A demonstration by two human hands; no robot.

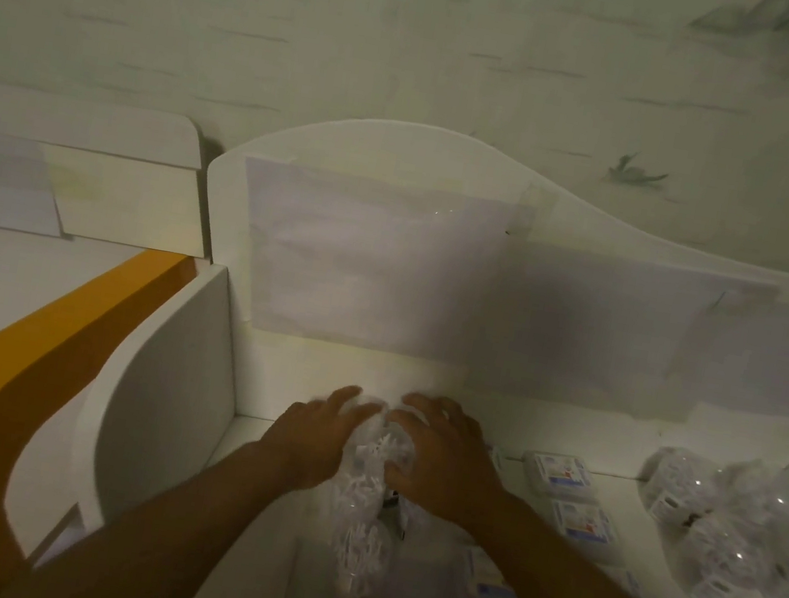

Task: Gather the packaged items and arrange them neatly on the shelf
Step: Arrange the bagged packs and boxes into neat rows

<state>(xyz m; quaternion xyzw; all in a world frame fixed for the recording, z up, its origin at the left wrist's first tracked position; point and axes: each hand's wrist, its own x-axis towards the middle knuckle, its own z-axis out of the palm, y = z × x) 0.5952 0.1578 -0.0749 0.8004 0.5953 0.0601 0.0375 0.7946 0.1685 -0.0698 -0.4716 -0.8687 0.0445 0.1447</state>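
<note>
A clear plastic bag (365,516) filled with small white pieces lies on the white shelf (482,416), near its left side wall. My left hand (311,435) presses on the bag's left side and my right hand (440,453) grips its right side; both hands close around its far end. Small white boxes with blue and red print (561,475) lie in a row just right of my right hand. More clear bags of the same kind (718,526) are heaped at the shelf's right end.
The shelf has a curved white back panel (404,160) with sheets of paper taped on it and a rounded white side wall (161,391) on the left. An orange curved band (9,367) runs along the left. A patterned wall rises behind.
</note>
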